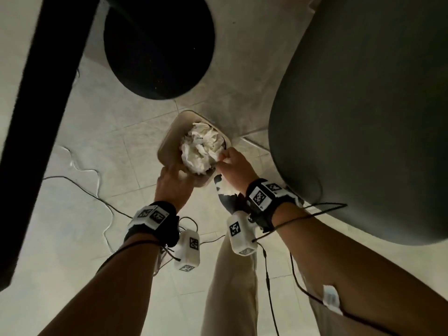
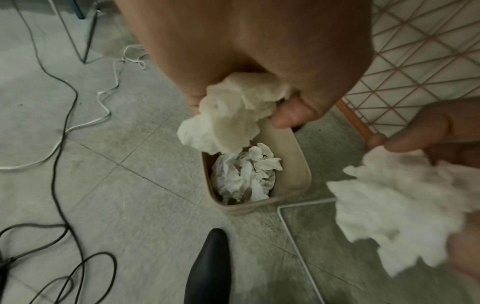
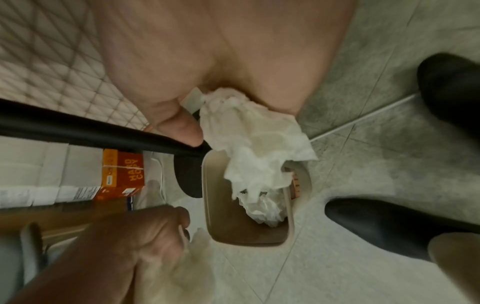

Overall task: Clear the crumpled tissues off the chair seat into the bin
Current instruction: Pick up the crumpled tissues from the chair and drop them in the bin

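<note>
A beige bin (image 1: 167, 146) stands on the tiled floor with crumpled white tissues (image 2: 241, 176) inside it. Just above its near rim, my left hand (image 1: 173, 177) grips a crumpled tissue (image 2: 233, 115). My right hand (image 1: 230, 163) is over the bin's right edge and grips another crumpled tissue (image 3: 254, 144), which hangs down into the opening. The dark grey chair seat (image 1: 363, 117) fills the right side of the head view, and the part of it in view carries no tissue.
A round black seat (image 1: 157, 44) sits beyond the bin and a black edge (image 1: 36, 117) runs down the left. Cables (image 2: 59, 144) trail over the floor on the left. My black shoes (image 3: 389, 222) stand close to the bin. An orange box (image 3: 122, 174) and a wire grid (image 2: 415, 51) are nearby.
</note>
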`<state>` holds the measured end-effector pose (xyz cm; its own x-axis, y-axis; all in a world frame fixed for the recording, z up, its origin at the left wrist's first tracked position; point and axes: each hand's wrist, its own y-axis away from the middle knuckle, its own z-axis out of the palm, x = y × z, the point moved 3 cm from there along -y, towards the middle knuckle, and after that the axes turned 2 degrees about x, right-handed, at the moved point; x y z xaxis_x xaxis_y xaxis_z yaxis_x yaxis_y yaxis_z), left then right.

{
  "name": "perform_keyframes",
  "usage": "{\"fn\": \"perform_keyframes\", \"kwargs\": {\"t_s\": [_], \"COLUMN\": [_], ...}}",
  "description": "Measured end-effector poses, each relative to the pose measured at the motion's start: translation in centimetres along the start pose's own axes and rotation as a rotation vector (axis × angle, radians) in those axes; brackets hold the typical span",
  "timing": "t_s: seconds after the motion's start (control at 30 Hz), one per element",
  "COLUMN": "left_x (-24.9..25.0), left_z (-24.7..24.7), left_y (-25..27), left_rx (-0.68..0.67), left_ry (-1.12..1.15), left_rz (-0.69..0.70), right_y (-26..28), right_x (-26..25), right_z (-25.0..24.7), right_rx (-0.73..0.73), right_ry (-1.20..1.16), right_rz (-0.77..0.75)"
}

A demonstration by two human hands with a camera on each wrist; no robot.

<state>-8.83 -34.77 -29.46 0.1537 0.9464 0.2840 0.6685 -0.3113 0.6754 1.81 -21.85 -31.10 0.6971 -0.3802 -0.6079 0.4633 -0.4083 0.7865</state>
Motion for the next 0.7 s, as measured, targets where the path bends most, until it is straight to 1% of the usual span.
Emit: {"fn": "perform_keyframes", "kwargs": {"t_s": [0.07,0.13,0.17,0.27,0.33,0.4,0.47,0.53,0.57,0.63,0.67,0.7], "left_x": [-0.7,-1.4,-1.7,-2.5,-2.6,-2.5,-2.4,-2.1,-1.9,-1.4,-1.2,-1.0], "left_z": [0.7,1.0,1.1,1.1,1.1,1.5,1.7,2.0,2.1,1.9,1.5,1.1], "left_y": [-1.8,-3.6,-4.4,-6.7,-7.6,-8.3,-8.5,-8.5,-8.4,-7.8,-7.1,-6.2], "left_rx": [-0.025,-0.041,-0.035,0.033,0.080,0.084,0.047,-0.020,-0.036,-0.013,0.013,0.033], "left_ry": [-0.074,-0.151,-0.151,-0.069,-0.006,0.019,0.045,0.055,0.022,-0.070,-0.086,-0.057], "left_rz": [-0.005,-0.018,-0.028,-0.031,-0.033,0.001,0.035,0.062,0.082,0.152,0.161,0.130], "right_y": [-2.4,-4.5,-5.5,-7.5,-8.3,-9.0,-9.3,-9.0,-8.6,-7.2,-6.2,-5.1], "right_x": [0.0,0.3,0.5,0.8,1.1,1.8,2.0,1.9,1.8,1.8,1.6,1.5], "right_z": [1.3,2.4,2.9,4.5,5.2,5.7,5.8,5.3,4.9,4.3,4.0,3.6], "right_rx": [0.001,0.019,0.021,-0.021,-0.055,-0.095,-0.143,-0.153,-0.149,-0.137,-0.130,-0.126], "right_ry": [-0.043,-0.010,0.013,0.135,0.123,0.090,0.090,0.133,0.158,0.188,0.194,0.189], "right_rz": [-0.003,-0.038,-0.064,-0.138,-0.159,-0.173,-0.169,-0.174,-0.178,-0.197,-0.205,-0.215]}}
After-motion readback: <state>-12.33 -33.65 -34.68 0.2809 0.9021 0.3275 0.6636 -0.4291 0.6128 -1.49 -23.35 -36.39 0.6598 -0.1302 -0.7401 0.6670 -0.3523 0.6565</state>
